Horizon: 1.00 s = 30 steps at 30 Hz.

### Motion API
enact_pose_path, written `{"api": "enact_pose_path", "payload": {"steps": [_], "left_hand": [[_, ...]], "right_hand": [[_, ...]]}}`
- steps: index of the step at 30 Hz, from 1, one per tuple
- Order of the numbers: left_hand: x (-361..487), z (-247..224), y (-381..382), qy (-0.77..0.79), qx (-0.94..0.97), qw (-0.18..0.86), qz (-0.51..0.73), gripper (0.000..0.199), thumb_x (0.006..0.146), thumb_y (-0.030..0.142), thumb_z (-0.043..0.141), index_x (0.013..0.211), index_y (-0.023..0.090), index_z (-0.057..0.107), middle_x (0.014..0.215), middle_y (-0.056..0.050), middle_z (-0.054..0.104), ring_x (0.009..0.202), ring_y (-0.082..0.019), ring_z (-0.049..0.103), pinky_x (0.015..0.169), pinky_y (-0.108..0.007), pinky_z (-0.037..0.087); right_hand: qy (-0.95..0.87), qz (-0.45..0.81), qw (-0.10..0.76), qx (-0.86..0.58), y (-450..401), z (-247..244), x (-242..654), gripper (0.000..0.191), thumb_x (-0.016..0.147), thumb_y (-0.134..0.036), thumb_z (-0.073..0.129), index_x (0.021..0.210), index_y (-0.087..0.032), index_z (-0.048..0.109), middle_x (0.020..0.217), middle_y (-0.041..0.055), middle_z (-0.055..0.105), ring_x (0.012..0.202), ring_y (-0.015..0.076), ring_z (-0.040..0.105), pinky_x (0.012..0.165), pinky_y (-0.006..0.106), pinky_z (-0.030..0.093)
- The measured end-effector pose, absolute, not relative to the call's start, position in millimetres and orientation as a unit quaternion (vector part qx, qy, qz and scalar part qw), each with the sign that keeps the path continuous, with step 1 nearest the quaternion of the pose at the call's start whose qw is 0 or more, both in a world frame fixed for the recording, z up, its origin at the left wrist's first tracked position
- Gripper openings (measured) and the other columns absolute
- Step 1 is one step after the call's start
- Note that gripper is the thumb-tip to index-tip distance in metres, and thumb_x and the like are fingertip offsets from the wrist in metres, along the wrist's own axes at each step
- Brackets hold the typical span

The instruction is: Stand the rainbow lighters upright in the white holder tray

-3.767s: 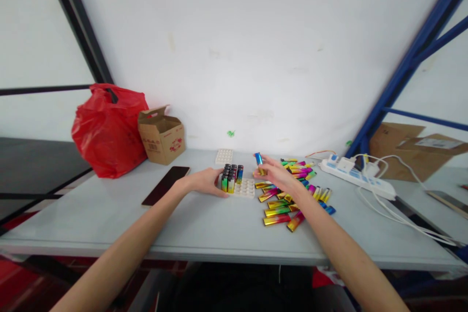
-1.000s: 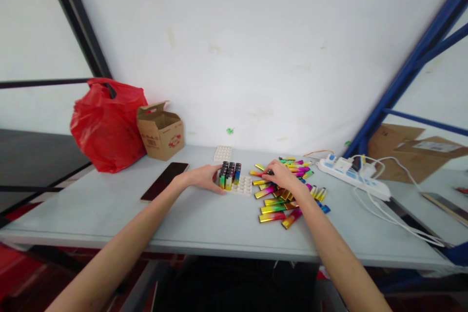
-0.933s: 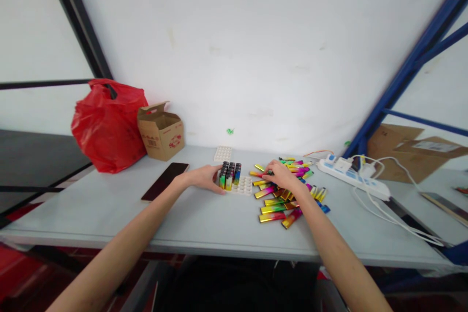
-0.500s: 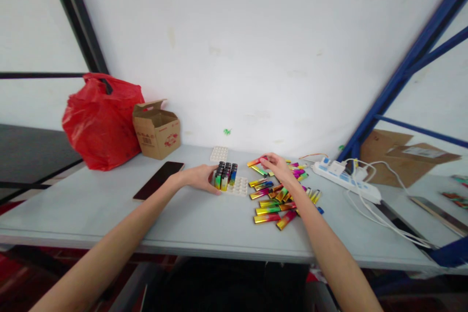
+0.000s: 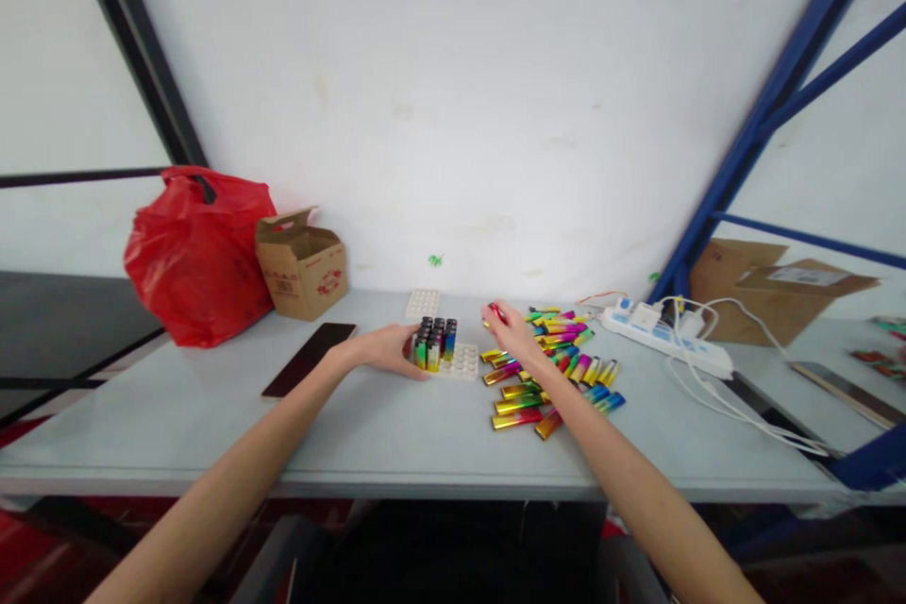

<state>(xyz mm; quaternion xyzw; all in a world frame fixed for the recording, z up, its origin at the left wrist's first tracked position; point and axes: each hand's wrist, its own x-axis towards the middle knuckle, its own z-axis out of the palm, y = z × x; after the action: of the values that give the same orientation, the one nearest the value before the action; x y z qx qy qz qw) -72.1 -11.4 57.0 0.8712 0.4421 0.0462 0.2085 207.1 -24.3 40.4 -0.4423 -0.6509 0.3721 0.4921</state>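
Observation:
My left hand [image 5: 389,349] curves around the left end of a white holed tray [image 5: 463,362], thumb along the front and fingers behind. Several lighters [image 5: 433,349] with black tops and shiny coloured bodies stand upright in the tray's left part; its right holes show bare. Right of the tray and above the table, my right hand [image 5: 511,330] pinches a lighter [image 5: 498,311] with a red end, mostly hidden by the fingers. Beneath and beside that forearm lies a loose pile of shiny multicoloured lighters [image 5: 520,403].
A second white holed tray [image 5: 423,302] lies near the wall. To the left are a dark phone [image 5: 310,360], an open cardboard box [image 5: 304,274] and a red plastic bag [image 5: 202,264]. A power strip [image 5: 665,343] with white cables lies at the right.
My right hand has moved slightly left with the lighter, which has turned from lying sideways to pointing more along my view. My left hand stays at the tray. The view has shifted a little.

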Motion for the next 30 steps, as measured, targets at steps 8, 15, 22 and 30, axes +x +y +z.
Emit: {"api": "enact_pose_path", "payload": {"steps": [8, 15, 22, 30], "left_hand": [[-72, 57, -11, 0.449, 0.866, 0.216, 0.038, 0.078, 0.064, 0.069, 0.076, 0.122, 0.02, 0.058, 0.086, -0.001, 0.065, 0.075, -0.021, 0.061, 0.063, -0.028, 0.044], [-70, 60, -14, 0.446, 0.869, 0.212, 0.042, 0.077, 0.064, 0.07, 0.076, 0.121, 0.02, 0.059, 0.088, -0.002, 0.066, 0.076, -0.021, 0.061, 0.064, -0.028, 0.044], [-70, 61, -14, 0.446, 0.869, 0.211, 0.031, 0.076, 0.066, 0.067, 0.075, 0.121, 0.018, 0.057, 0.089, -0.003, 0.066, 0.077, -0.022, 0.062, 0.064, -0.028, 0.044], [-72, 57, -12, 0.439, 0.869, 0.224, 0.051, 0.082, 0.064, 0.069, 0.077, 0.128, 0.02, 0.057, 0.092, -0.002, 0.067, 0.08, -0.021, 0.062, 0.066, -0.027, 0.044]], "right_hand": [[-0.753, 0.16, 0.404, -0.494, -31, 35, 194, 0.053, 0.096, -0.058, 0.042, 0.057, -0.022, 0.036, 0.054, -0.0044, 0.032, 0.055, 0.0116, 0.031, 0.054, 0.027, 0.023], [-0.744, 0.149, 0.414, -0.503, -28, 30, 194, 0.035, 0.085, -0.04, 0.049, 0.057, -0.022, 0.037, 0.054, -0.0052, 0.03, 0.054, 0.0105, 0.03, 0.053, 0.027, 0.02], [-0.771, 0.139, 0.397, -0.478, -30, 33, 197, 0.038, 0.098, -0.047, 0.045, 0.068, -0.023, 0.045, 0.058, -0.0045, 0.044, 0.057, 0.0137, 0.04, 0.058, 0.026, 0.029], [-0.864, 0.099, 0.327, -0.369, -40, 41, 196, 0.04, 0.104, -0.047, 0.044, 0.078, -0.021, 0.059, 0.08, 0.0036, 0.067, 0.077, 0.0172, 0.06, 0.074, 0.027, 0.043]]}}
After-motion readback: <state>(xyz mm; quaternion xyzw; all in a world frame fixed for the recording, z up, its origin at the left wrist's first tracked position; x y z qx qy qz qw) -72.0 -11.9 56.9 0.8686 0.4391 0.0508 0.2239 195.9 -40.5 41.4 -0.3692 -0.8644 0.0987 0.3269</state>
